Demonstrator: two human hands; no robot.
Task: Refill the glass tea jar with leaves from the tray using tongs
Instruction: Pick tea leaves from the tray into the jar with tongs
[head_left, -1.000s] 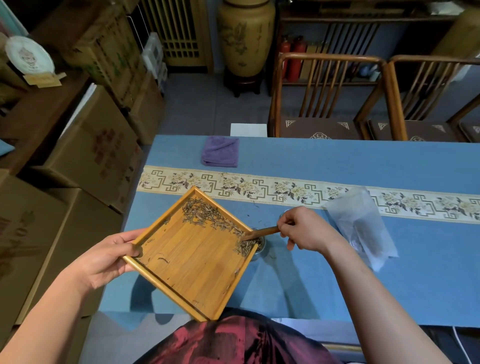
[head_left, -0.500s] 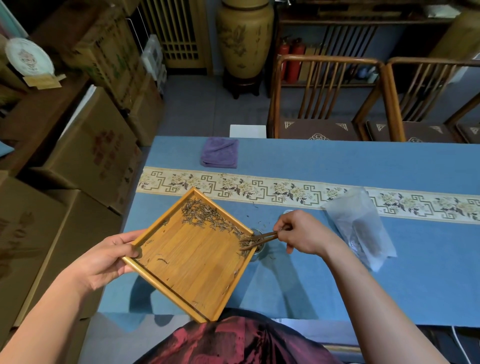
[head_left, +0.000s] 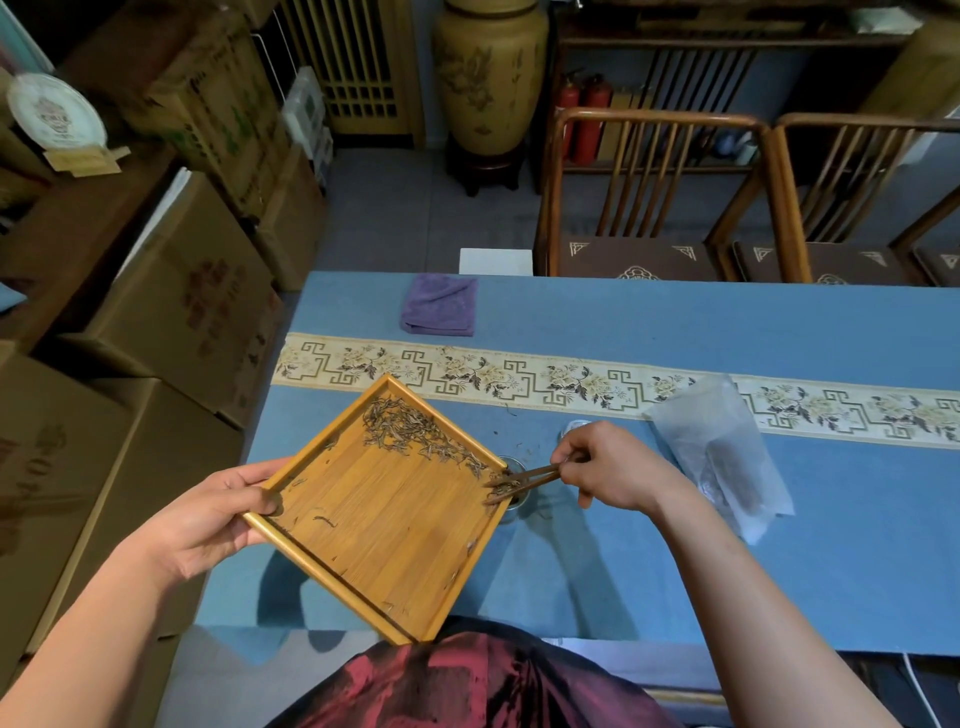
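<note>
Now | left hand (head_left: 208, 519) grips tray (head_left: 384, 525) | right hand (head_left: 613, 467) pinches tongs (head_left: 524, 478) over leaves (head_left: 415, 431) | box print unreadable, perhaps blurred

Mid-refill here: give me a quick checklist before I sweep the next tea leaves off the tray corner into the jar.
1. Left hand grips square bamboo tray: ok.
2. Right hand pinches wooden tongs: ok.
3. Tray corner over small glass jar: ok.
4. Dark tea leaves lined toward that corner: ok.
5. Jar fill level: cannot tell, mostly hidden.
6. Spill: not ok, stray leaves on blue tablecloth.
</note>
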